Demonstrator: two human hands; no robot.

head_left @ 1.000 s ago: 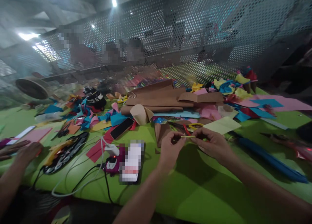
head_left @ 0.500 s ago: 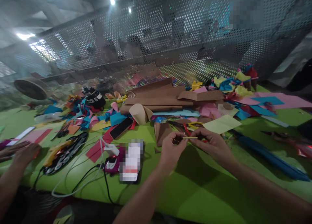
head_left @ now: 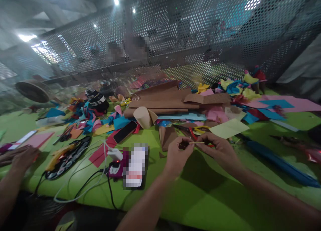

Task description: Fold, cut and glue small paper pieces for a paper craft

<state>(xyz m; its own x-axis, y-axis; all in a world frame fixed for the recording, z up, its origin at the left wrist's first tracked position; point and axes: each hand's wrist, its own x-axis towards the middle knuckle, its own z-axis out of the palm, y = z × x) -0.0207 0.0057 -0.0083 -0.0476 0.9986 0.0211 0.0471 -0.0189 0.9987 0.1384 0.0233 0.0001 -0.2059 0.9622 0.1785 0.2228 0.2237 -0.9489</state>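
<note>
Both my hands are raised a little over the green table (head_left: 205, 197). My left hand (head_left: 177, 155) and my right hand (head_left: 219, 149) each pinch one end of a thin yellow strip (head_left: 197, 143), which lies level between them. Fingers of both hands are closed on it. Just behind my hands lie a brown paper cone (head_left: 167, 137), red-handled scissors (head_left: 192, 132) and a pale yellow sheet (head_left: 229, 128).
Coloured paper scraps and brown card (head_left: 163, 98) cover the back of the table under a perforated metal screen. A phone (head_left: 125, 131), a charger with cables (head_left: 114, 154) and a paint palette (head_left: 67, 157) lie at left. Another person's hand (head_left: 23, 157) rests far left. A blue rolled tube (head_left: 278, 162) lies at right.
My hands have stayed on the yellow strip and drifted slightly down and closer together. The view has shifted a little.
</note>
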